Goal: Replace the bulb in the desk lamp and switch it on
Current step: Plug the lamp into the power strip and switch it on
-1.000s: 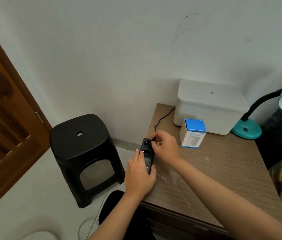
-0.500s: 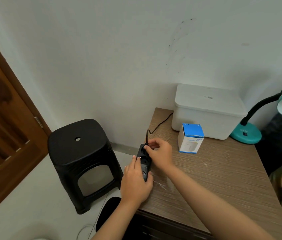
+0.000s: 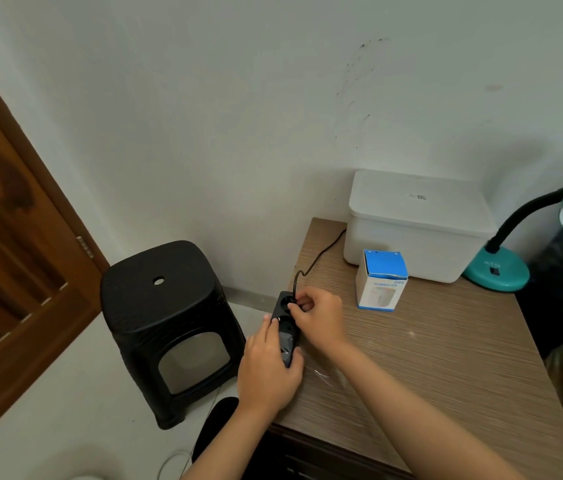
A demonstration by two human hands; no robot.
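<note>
Right fingers (image 3: 299,306) pinched together on the black plug (image 3: 294,299) at the far socket of the black power strip (image 3: 285,323). Plug is at the socket face; can't tell if it's fully seated. Right hand (image 3: 321,318) sits just right of the strip, forearm running off the bottom right corner.

Left hand (image 3: 269,368) wraps the near end of the strip, fingers closed around its body, index finger lying along the strip's left edge. Strip lies at the left edge of the wood-grain desk (image 3: 446,358), long axis pointing toward the wall.

Black cord (image 3: 321,252) runs from the plug up and right across the desk, going behind the white lidded box (image 3: 418,226), which is well right of the strip against the wall.

Blue-and-white carton (image 3: 382,280), printed "HUMIDIFIER", stands right of the strip, just in front of the white box.

Teal desk lamp (image 3: 496,268) is far right of the strip, base on the desk beside the white box, black gooseneck curving up to the shade at the frame edge. Shade interior looks pale; bulb not discernible.

Black plastic stool (image 3: 166,306) on the floor left of the strip. Brown wooden door (image 3: 13,254) further left.
</note>
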